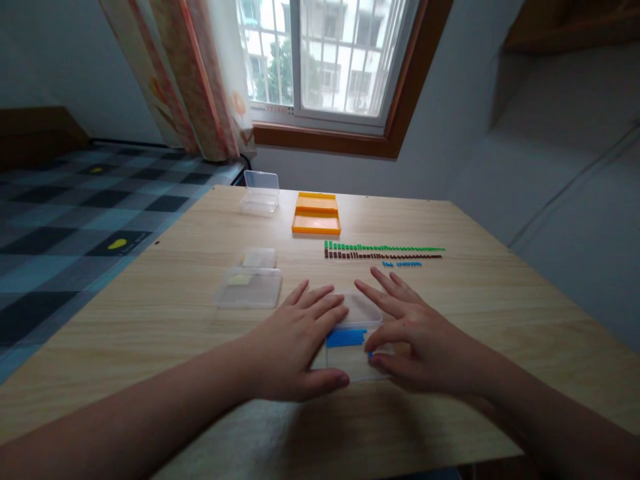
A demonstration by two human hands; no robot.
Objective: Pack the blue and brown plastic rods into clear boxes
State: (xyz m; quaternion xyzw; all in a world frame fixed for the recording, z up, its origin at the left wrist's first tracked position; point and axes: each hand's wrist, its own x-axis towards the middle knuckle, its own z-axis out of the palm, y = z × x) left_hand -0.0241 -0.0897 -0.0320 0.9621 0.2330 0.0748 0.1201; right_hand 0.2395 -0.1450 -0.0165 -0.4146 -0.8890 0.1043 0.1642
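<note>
In front of me lies an open clear plastic box [345, 368] with its lid tilted back. Several blue strips [346, 338] rest side by side in it. My left hand [307, 343] is spread over the box's left side, thumb at the near edge and fingertips by the lid. My right hand [420, 333] pinches a small blue piece [371, 355] between thumb and index finger at the box's right side; the other fingers are stretched out. Beyond it are a row of green pieces [380, 247], a row of dark brown pieces [383, 255] and a short row of blue pieces [403, 264].
Left of my hands is another open clear box [260, 293] with pale yellow content. An orange open case [316, 229] and a clear open box [260, 205] stand toward the table's far edge. A checkered bed [100, 220] adjoins the wooden table [500, 320].
</note>
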